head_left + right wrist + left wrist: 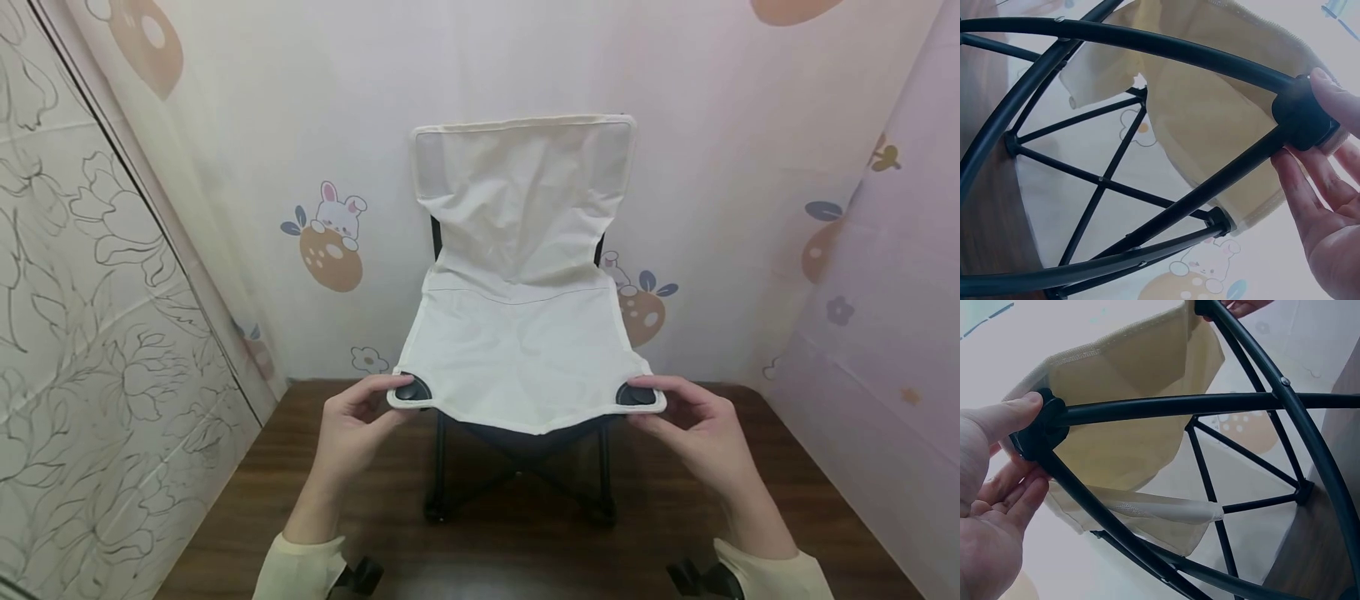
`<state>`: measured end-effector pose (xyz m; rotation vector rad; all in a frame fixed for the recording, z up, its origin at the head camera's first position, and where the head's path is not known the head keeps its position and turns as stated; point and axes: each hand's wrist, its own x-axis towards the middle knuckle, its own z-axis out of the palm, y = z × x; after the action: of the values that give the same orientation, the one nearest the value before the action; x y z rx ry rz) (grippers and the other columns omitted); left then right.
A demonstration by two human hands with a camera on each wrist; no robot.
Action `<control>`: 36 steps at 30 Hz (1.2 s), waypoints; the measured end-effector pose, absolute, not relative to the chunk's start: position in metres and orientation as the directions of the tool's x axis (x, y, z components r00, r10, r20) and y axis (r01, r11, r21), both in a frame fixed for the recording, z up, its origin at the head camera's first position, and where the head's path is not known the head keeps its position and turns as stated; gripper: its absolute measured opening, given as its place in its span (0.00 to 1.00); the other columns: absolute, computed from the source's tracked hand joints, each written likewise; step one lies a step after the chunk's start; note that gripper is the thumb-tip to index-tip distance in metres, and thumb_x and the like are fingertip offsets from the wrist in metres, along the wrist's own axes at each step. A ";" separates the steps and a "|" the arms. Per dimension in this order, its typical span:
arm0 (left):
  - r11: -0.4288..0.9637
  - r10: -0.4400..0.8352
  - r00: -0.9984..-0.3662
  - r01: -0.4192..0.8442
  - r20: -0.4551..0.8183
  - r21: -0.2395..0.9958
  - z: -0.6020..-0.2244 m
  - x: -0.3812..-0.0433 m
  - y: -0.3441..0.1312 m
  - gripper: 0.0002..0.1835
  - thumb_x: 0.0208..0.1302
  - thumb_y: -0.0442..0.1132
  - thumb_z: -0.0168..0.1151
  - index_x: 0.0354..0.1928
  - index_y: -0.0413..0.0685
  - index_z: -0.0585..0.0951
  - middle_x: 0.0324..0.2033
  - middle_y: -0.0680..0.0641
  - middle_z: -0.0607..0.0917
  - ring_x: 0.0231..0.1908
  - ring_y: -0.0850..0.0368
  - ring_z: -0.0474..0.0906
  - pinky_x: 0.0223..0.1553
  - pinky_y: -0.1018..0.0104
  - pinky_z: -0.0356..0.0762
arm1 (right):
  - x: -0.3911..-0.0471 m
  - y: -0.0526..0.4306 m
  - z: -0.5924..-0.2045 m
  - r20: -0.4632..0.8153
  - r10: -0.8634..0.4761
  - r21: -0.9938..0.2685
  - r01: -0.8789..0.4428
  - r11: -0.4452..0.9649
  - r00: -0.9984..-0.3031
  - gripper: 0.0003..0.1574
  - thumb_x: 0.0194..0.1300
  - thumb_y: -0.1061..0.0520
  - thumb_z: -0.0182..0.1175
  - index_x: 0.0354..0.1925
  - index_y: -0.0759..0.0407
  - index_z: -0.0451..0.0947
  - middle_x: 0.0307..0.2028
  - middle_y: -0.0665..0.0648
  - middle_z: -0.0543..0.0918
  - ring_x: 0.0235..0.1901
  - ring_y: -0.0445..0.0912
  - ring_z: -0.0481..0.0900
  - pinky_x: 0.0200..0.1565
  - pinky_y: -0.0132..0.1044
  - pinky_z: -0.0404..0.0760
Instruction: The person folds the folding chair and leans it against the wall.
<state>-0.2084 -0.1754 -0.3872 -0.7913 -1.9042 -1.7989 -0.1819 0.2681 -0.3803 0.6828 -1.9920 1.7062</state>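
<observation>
A folding chair [517, 333] with a cream fabric seat and back stands unfolded in the middle of the head view. My left hand [356, 421] pinches the seat's front left corner, fingers above and thumb below. At the front right corner my right hand [697, 425] does the same. Both corners carry black patches. In the left wrist view, the left hand [997, 469] grips a black plastic corner joint [1044, 425] where dark tubes meet. Likewise the right hand [1329, 194] holds the opposite corner joint [1304, 112] in the right wrist view. Crossed tubes [1100, 181] run beneath the seat.
The chair's feet rest on a dark brown wooden surface [315, 517]. Behind it hangs a pale cloth [240, 150] printed with rabbits and strawberries. A flower-line panel [97, 333] stands on the left, and a pinkish cloth wall [885, 375] on the right.
</observation>
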 end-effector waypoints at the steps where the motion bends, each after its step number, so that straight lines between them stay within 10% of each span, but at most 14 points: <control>1: 0.009 0.126 -0.759 0.644 0.638 0.765 -0.387 -0.209 -0.175 0.20 0.64 0.19 0.74 0.57 0.32 0.87 0.53 0.40 0.90 0.57 0.51 0.88 0.55 0.60 0.88 | -0.182 0.268 -0.380 0.609 -0.090 -0.778 -0.616 0.124 -0.788 0.31 0.57 0.85 0.71 0.59 0.74 0.84 0.52 0.54 0.92 0.43 0.42 0.88 0.44 0.29 0.88; 36: 0.017 0.084 -0.759 0.649 0.646 0.760 -0.386 -0.217 -0.168 0.21 0.61 0.19 0.76 0.56 0.34 0.88 0.51 0.42 0.90 0.55 0.52 0.88 0.55 0.62 0.88 | -0.189 0.263 -0.376 0.632 -0.075 -0.746 -0.631 0.212 -0.772 0.31 0.58 0.85 0.70 0.60 0.73 0.84 0.53 0.50 0.91 0.40 0.42 0.84 0.37 0.26 0.83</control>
<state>-0.2172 -0.1680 -0.3860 -0.7476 -1.8796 -1.7906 -0.1890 0.2631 -0.3762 0.6529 -2.0282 1.5894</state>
